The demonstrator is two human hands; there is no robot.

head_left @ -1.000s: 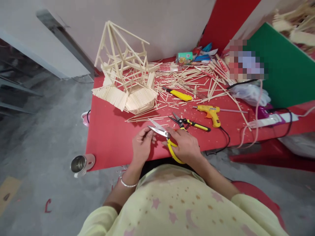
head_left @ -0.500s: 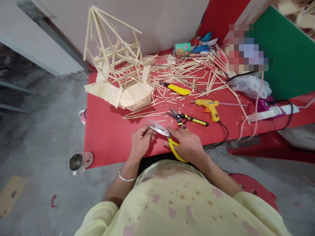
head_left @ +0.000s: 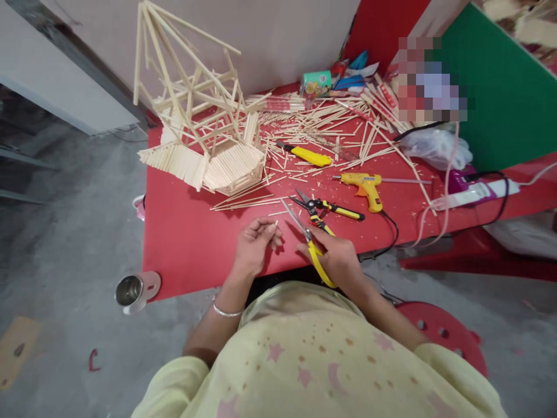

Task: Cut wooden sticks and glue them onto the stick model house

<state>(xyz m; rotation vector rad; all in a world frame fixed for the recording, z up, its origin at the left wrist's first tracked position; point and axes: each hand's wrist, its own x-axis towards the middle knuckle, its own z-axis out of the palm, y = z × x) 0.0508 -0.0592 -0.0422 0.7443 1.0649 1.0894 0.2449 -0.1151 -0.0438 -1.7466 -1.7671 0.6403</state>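
Observation:
Between thumb and fingertips, my left hand [head_left: 256,247] pinches a short piece of wooden stick [head_left: 275,224] over the front of the red table [head_left: 183,238]. My right hand [head_left: 337,255] is closed round the yellow handles of a pair of scissors [head_left: 310,239], whose blades are parted and point away from me, to the right of the stick piece. Just beyond the scissors lie black-and-yellow pruning shears [head_left: 322,209]. A model built of wooden sticks [head_left: 230,165], with a raised open frame, stands at the table's back left.
Loose sticks [head_left: 322,125] cover the table's back. A yellow utility knife [head_left: 311,155] and a corded glue gun [head_left: 368,188] lie nearby. A power strip [head_left: 487,193] is at right. A mug [head_left: 138,290] shows by the left corner, a red stool [head_left: 444,334] below right.
The scissors have moved right, off my left hand, and their blades have swung to point more away from me. The stick piece now shows in my left fingertips. The view has shifted slightly.

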